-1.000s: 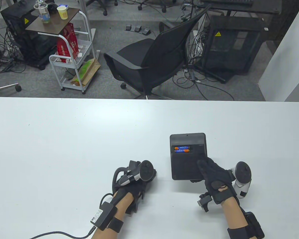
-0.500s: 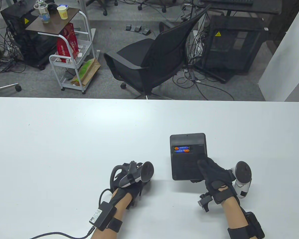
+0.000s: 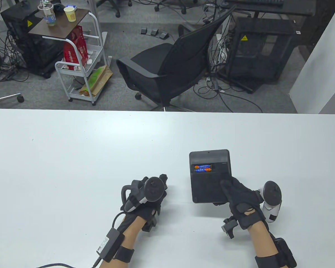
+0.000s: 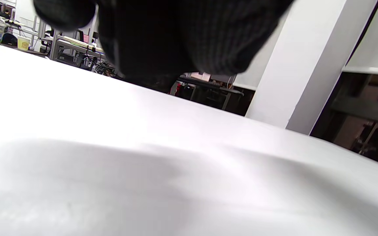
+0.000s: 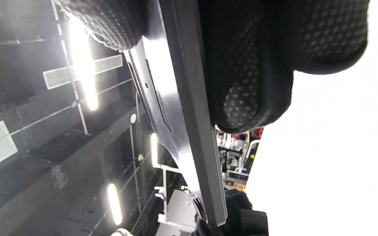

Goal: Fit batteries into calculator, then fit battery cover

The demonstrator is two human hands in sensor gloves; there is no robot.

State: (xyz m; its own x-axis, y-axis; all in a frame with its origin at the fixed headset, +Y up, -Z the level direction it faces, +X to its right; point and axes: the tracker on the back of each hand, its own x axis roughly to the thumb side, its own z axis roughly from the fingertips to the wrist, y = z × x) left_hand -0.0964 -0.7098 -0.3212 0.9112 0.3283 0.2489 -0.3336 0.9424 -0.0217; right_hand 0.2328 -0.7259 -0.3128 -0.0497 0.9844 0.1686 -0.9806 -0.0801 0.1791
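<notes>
- We see the calculator (image 3: 210, 177) lying back-up near the bench's (image 3: 72, 156) front edge, right of centre, its long axis running front to back, with two batteries (image 3: 203, 168) seated crosswise in the open bay at its far end.
- Our right hand (image 3: 241, 199) pinches its near right corner, thumb on top.
- Our left hand (image 3: 145, 198) rests just left of it, nearer the bay; we cannot tell its grip.
- No cover shows; it may sit under that hand.
</notes>
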